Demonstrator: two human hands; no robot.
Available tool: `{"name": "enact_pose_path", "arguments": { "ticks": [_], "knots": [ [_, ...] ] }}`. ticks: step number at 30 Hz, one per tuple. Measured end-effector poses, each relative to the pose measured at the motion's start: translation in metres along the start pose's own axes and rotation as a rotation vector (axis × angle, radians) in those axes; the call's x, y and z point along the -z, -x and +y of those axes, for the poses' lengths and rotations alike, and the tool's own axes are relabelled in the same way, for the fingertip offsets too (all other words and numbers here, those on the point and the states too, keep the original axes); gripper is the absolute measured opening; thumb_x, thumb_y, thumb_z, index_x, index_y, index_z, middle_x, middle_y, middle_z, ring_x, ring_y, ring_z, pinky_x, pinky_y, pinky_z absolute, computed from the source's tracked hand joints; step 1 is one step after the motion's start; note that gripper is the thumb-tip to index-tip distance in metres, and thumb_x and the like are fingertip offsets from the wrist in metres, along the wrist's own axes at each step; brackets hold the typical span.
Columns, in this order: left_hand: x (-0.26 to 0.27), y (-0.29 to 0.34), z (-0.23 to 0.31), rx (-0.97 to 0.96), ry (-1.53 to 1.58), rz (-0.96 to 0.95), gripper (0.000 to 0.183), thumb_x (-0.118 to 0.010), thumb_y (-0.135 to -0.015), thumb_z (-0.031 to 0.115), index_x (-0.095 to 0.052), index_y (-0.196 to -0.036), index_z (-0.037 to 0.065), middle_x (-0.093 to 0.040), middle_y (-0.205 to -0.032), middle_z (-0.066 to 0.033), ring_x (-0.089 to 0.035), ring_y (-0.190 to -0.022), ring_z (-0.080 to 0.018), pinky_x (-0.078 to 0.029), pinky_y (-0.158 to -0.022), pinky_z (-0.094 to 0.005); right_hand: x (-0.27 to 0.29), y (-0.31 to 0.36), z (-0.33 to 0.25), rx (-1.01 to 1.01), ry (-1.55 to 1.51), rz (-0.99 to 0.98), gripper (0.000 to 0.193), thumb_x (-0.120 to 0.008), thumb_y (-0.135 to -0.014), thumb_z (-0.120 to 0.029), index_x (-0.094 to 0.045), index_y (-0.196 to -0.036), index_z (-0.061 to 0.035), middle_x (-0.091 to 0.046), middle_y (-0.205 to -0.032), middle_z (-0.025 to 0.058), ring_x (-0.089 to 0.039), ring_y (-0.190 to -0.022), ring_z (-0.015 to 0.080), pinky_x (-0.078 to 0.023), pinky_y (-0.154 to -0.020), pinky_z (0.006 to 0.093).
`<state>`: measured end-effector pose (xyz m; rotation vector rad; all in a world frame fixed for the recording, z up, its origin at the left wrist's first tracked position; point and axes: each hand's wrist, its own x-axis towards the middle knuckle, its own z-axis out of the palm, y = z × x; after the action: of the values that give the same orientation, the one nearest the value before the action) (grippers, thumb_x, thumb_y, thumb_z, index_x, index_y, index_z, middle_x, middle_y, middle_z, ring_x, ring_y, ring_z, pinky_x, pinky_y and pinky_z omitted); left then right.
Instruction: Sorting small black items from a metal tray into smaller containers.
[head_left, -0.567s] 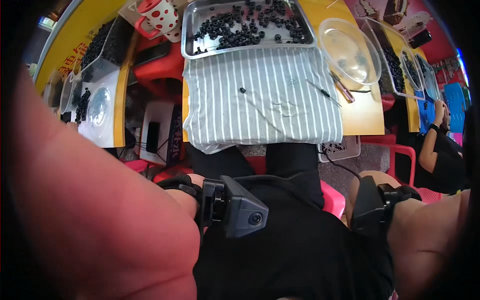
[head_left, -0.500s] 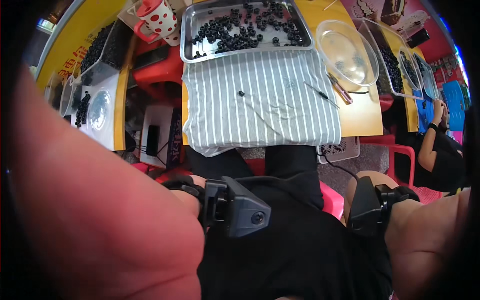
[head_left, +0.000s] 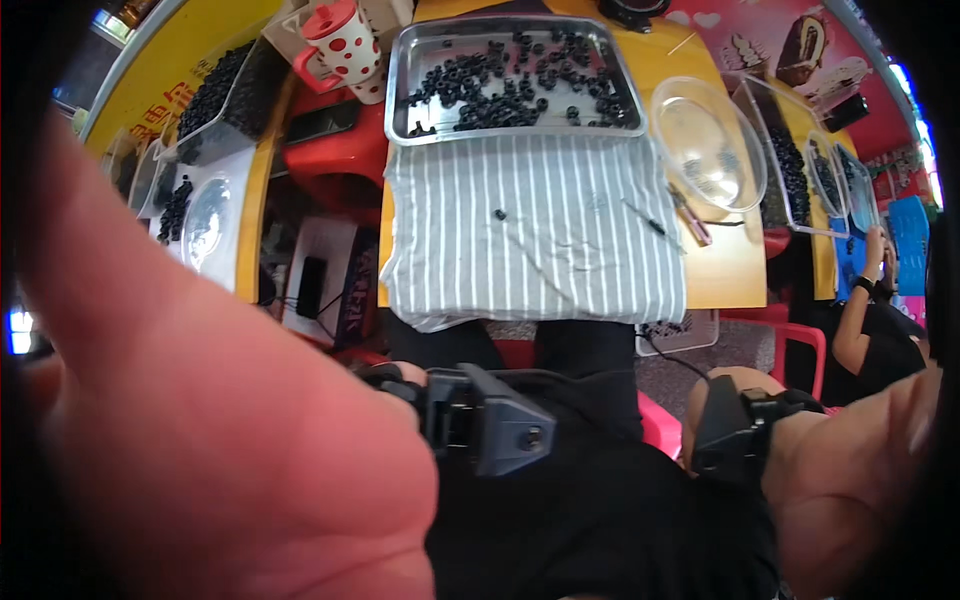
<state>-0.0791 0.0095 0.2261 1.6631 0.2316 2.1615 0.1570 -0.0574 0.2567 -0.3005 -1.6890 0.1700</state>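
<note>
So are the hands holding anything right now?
It cannot be told. Both arms are pulled back near the lap; the left hand is mostly hidden behind its wrist device, and the right hand likewise.

- My red mug with white dots stands at the far left, beside the table.
- A clear plastic bowl sits on my yellow table, right of the striped cloth.
- A red plastic stool is on my left, a dark phone lying on it.
- Another person's arm shows far right.
</note>
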Motion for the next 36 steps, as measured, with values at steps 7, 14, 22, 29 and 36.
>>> {"name": "enact_pose_path", "arguments": {
  "ticks": [7,14,22,29,36],
  "knots": [
    [0.023,-0.001,0.004,0.019,0.053,0.079,0.051,-0.057,-0.093,0.034,-0.047,-0.131,0.001,-0.047,-0.131,-0.0194,-0.045,-0.116,-0.0323,-0.030,-0.096,-0.0423,-0.027,0.013,0.036,-0.425,0.252,0.245,0.016,-0.057,-0.088,-0.006,-0.060,-0.100,0.0054,-0.063,-0.097,0.0161,-0.060,-0.072,0.0198,-0.051,-0.073,0.0334],
    [0.057,0.135,-0.066,1.277,0.541,0.364,0.027,-0.051,-0.099,0.014,-0.062,-0.115,-0.005,-0.067,-0.106,-0.0132,-0.062,-0.090,-0.0177,-0.045,-0.082,-0.0290,-0.075,0.132,0.139,-0.730,0.443,-0.690,0.013,-0.063,-0.082,-0.011,-0.059,-0.091,-0.0030,-0.058,-0.084,0.0172,-0.062,-0.074,0.0371,-0.049,-0.063,0.0468],
    [0.066,0.171,-0.100,1.298,0.631,0.408,0.023,-0.051,-0.099,0.012,-0.064,-0.111,-0.004,-0.068,-0.099,-0.0118,-0.062,-0.087,-0.0172,-0.047,-0.079,-0.0286,-0.129,0.164,0.173,-0.806,0.469,-0.887,0.014,-0.060,-0.081,-0.009,-0.057,-0.095,-0.0054,-0.058,-0.086,0.0164,-0.063,-0.073,0.0377,-0.051,-0.061,0.0458],
    [0.082,0.188,-0.117,1.321,0.795,0.525,0.024,-0.050,-0.099,0.012,-0.062,-0.112,-0.004,-0.067,-0.100,-0.0119,-0.063,-0.088,-0.0193,-0.049,-0.079,-0.0296,-0.135,0.159,0.186,-0.929,0.435,-0.807,0.012,-0.059,-0.081,-0.010,-0.052,-0.088,-0.0026,-0.063,-0.079,0.0214,-0.061,-0.076,0.0428,-0.048,-0.063,0.0510],
    [0.088,0.191,-0.118,1.331,0.808,0.448,0.023,-0.048,-0.100,0.009,-0.061,-0.113,-0.005,-0.067,-0.100,-0.0139,-0.064,-0.089,-0.0210,-0.050,-0.081,-0.0307,-0.120,0.152,0.190,-0.905,0.434,-0.762,0.007,-0.056,-0.080,-0.008,-0.053,-0.083,-0.0020,-0.062,-0.074,0.0201,-0.060,-0.071,0.0420,-0.045,-0.061,0.0514]
  ]
}}
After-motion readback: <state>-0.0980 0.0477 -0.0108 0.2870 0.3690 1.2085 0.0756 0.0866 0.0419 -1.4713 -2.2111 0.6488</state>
